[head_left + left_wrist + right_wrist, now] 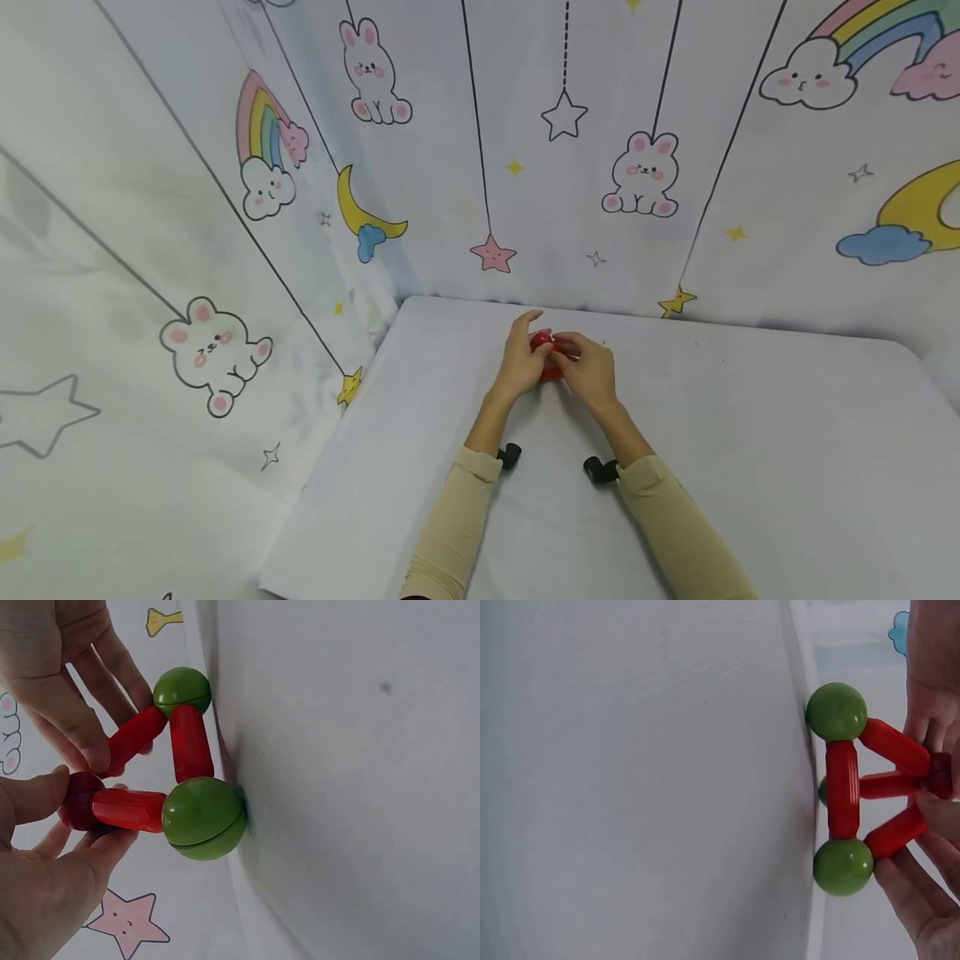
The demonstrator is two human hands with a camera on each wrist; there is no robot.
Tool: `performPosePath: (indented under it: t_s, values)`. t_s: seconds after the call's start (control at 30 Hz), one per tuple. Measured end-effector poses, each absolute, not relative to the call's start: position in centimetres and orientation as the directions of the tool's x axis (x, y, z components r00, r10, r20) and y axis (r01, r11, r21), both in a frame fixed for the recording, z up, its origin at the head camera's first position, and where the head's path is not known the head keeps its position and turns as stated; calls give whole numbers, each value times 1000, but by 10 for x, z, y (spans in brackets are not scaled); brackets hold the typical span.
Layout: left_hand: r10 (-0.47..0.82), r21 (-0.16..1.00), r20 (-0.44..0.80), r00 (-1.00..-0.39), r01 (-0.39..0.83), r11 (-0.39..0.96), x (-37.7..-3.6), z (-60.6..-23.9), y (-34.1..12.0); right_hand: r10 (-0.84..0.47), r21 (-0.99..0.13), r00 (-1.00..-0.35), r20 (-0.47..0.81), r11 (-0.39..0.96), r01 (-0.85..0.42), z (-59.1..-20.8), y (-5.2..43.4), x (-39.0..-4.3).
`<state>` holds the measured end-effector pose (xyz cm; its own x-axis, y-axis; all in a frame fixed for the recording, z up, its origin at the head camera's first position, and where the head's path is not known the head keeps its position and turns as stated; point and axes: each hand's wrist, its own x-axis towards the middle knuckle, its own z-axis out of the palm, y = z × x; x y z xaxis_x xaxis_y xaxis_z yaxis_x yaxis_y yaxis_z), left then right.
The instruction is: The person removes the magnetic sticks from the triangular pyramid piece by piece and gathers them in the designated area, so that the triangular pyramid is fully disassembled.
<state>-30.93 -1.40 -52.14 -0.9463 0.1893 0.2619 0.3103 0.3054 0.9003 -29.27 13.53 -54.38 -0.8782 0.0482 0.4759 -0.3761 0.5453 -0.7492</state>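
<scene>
A small frame of red rods (843,789), green balls (204,819) and a red ball (541,339) stands near the table's far edge. Three rods slope up to the red ball from the green balls, which rest on the tabletop; one green ball is mostly hidden in the right wrist view. My left hand (516,360) pinches the red ball between thumb and fingers. From the right, my right hand (594,372) pinches a sloping red rod (897,829) near its upper end. In the head view the hands cover most of the frame.
The white table (750,433) extends on both sides, its far edge just behind the hands. A white curtain (442,167) printed with rabbits and stars hangs behind and to the left. Black camera mounts (600,470) jut from the wrists.
</scene>
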Motion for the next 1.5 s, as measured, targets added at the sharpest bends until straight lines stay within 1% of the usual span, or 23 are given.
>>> performPosePath:
  t_s: [0.17, 0.4, 0.57, 0.77, 0.93, 1.1, 1.33, 1.5]
  values:
    - [125, 931, 238, -963, 263, 254, -311, -519, -20, 42, -755, -881, 472, 534, -380, -540, 138, -291]
    - [125, 934, 217, -968, 244, 262, -313, -519, -23, 64, -766, -889, 452, 539, -351, -536, 145, -288]
    - [124, 932, 193, -973, 221, 287, -314, -517, -29, 97, -795, -918, 385, 539, -277, -532, 149, -285]
    - [114, 941, 150, -982, 177, 289, -318, -514, -41, 140, -798, -937, 320, 573, -187, -529, 157, -285]
    - [106, 945, 119, -987, 145, 293, -320, -514, -48, 140, -790, -943, 302, 590, -166, -529, 161, -282]
    - [94, 958, 91, -991, 113, 264, -321, -515, -55, 141, -792, -953, 269, 595, -136, -529, 164, -280]
    - [94, 969, 58, -994, 78, 235, -324, -519, -62, 150, -798, -978, 146, 602, -27, -525, 173, -277]
    - [95, 969, 33, -995, 55, 240, -326, -523, -67, 118, -780, -988, 97, 626, -2, -523, 182, -278]
